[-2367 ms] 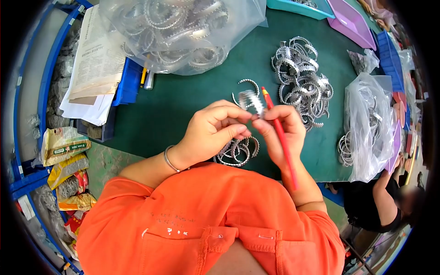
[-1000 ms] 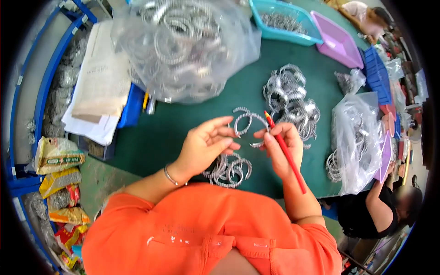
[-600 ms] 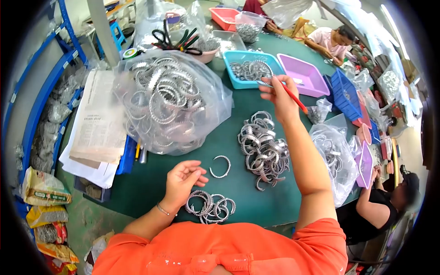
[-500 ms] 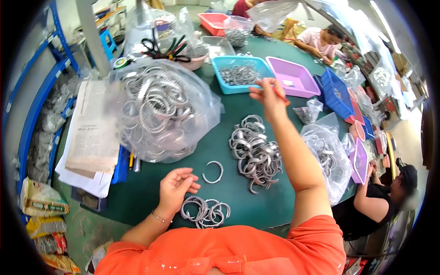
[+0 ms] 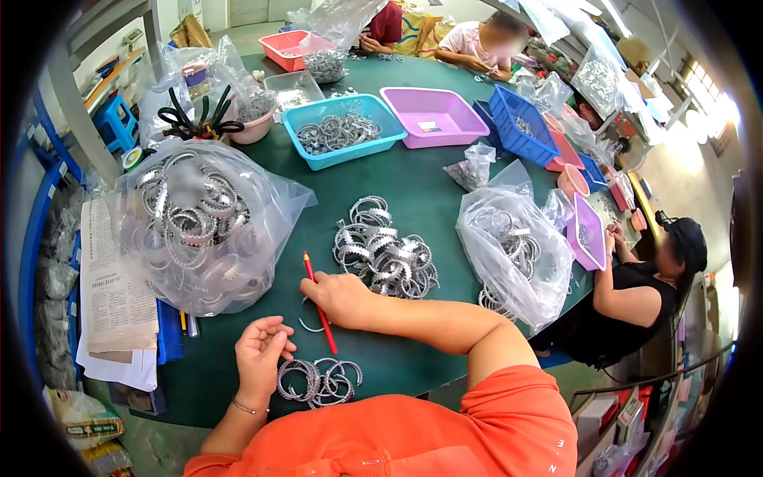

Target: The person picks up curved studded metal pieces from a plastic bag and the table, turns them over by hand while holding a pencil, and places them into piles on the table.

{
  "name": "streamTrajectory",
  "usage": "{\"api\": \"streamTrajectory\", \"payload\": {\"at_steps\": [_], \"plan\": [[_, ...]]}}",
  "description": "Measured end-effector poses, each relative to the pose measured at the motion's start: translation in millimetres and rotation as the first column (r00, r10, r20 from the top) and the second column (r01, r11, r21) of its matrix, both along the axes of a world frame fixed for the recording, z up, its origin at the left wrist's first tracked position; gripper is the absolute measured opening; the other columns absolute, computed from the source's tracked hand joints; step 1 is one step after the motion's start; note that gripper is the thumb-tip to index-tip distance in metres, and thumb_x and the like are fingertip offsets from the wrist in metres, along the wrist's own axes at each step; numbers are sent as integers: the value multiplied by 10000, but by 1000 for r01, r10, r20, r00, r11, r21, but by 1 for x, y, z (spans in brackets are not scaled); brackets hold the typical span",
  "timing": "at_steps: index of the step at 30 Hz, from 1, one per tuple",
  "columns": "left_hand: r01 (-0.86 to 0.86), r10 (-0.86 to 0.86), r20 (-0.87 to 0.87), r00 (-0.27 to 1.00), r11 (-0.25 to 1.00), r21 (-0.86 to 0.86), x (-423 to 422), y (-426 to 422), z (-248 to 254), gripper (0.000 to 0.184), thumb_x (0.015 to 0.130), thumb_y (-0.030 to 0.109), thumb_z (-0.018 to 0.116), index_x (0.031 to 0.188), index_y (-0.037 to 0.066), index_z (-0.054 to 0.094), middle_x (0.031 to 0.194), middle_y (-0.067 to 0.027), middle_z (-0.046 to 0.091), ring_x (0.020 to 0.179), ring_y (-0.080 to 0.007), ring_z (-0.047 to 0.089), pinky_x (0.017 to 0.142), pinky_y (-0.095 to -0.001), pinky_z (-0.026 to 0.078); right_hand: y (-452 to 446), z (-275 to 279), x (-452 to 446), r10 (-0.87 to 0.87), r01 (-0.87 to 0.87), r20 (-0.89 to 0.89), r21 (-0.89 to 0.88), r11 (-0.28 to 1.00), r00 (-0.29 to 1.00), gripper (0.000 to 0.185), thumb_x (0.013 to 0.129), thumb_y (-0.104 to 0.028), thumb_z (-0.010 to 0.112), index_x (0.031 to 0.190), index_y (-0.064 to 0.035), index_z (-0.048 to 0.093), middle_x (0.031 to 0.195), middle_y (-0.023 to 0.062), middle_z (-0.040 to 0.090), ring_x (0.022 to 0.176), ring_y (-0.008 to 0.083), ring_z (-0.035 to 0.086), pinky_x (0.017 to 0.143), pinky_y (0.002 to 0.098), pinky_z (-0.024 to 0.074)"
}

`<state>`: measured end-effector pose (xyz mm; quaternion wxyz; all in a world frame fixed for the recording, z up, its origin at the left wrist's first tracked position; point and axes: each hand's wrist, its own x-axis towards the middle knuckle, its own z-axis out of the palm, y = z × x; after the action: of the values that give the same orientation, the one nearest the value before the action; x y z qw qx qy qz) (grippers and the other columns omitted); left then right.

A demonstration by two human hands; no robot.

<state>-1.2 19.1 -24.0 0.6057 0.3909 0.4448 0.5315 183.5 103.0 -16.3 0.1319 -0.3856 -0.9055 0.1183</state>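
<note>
Gripping red pencil (image 5: 325, 322) in R hand (image 5: 342, 300), ctr frame, right by single C-shaped ring (image 5: 308, 328) on green worktop (image 5: 413, 179); can't tell if touching. Holding L hand (image 5: 261, 354) in loose, half-wide grip, lower L of frame, just beside small ring cluster (image 5: 319, 383). Can see bigger ring heap (image 5: 389, 258) nr ctr, lg clear bag (image 5: 278, 208) of same upper L, turquoise tray (image 5: 318, 161) w/ more top ctr.
</note>
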Motion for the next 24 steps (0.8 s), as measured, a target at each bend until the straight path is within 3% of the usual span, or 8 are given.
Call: {"api": "streamTrajectory", "payload": {"at_steps": [3, 5, 7, 12, 16, 19, 21, 24], "plan": [[-27, 27, -3, 1000, 999, 16, 5, -2, 1, 236, 824, -2, 512, 1059, -19, 497, 887, -109, 583, 690, -145, 579, 579, -234, 497, -2, 10, -1, -1, 1, -5, -55, 999, 1000, 258, 661, -43, 600, 870, -42, 450, 783, 137, 517, 691, 316, 570, 529, 392, 462], [-64, 64, 4, 998, 997, 36, 6, -1, 5, 252, 832, 5, 512, 1082, -21, 489, 913, -116, 581, 734, -162, 596, 620, -250, 513, -8, 19, -4, 73, -103, -378, -60, 993, 923, 215, 676, -14, 578, 838, -51, 442, 777, 118, 511, 675, 305, 562, 523, 380, 450], [42, -19, 186, 982, 992, -121, 5, 0, 19, 277, 859, 45, 489, 1121, -40, 461, 949, -130, 576, 805, -203, 608, 694, -307, 530, -15, 25, -7, 82, -137, -493, -76, 988, 866, 202, 682, -1, 569, 827, -52, 439, 781, 107, 511, 669, 297, 557, 526, 365, 449], [252, -208, 301, 931, 961, -114, 4, -1, 18, 252, 874, 94, 480, 1082, -49, 482, 949, -139, 589, 779, -205, 617, 620, -308, 535, -33, 29, -13, 98, -276, -805, -84, 957, 585, 192, 687, 2, 594, 782, -53, 437, 774, 84, 505, 657, 254, 525, 564, 302, 444], [267, -210, 275, 938, 945, -190, 2, -5, 19, 203, 851, 74, 513, 1014, -45, 530, 817, -121, 613, 684, -174, 610, 583, -274, 522, -44, 31, -9, 60, -237, -842, -82, 968, 536, 191, 696, 47, 591, 784, -39, 445, 799, 86, 522, 711, 236, 530, 640, 300, 444], [140, -98, 275, 957, 980, -140, 0, -8, 17, 173, 817, 31, 561, 964, -58, 570, 792, -111, 622, 648, -143, 601, 553, -228, 497, -52, 20, 0, -176, -284, -872, -330, 900, 457, 175, 768, 50, 573, 822, -48, 438, 876, 104, 556, 793, 165, 545, 692, 273, 456], [73, -59, 101, 993, 988, -134, 1, -8, 19, 167, 802, -15, 546, 962, -52, 574, 779, -95, 622, 641, -131, 596, 532, -218, 477, -58, 11, 1, -325, -322, -874, -444, 836, 360, 180, 781, 58, 546, 851, -53, 422, 894, 109, 558, 789, 146, 547, 701, 272, 471], [57, -56, 10, 998, 988, -144, 3, -6, 27, 173, 789, -7, 575, 959, -39, 582, 777, -80, 620, 658, -118, 590, 531, -208, 465, -67, 18, 2, -508, -373, -826, -563, 738, 242, 201, 802, 89, 476, 889, -69, 387, 925, 159, 558, 774, 204, 600, 675, 299, 506]]}}
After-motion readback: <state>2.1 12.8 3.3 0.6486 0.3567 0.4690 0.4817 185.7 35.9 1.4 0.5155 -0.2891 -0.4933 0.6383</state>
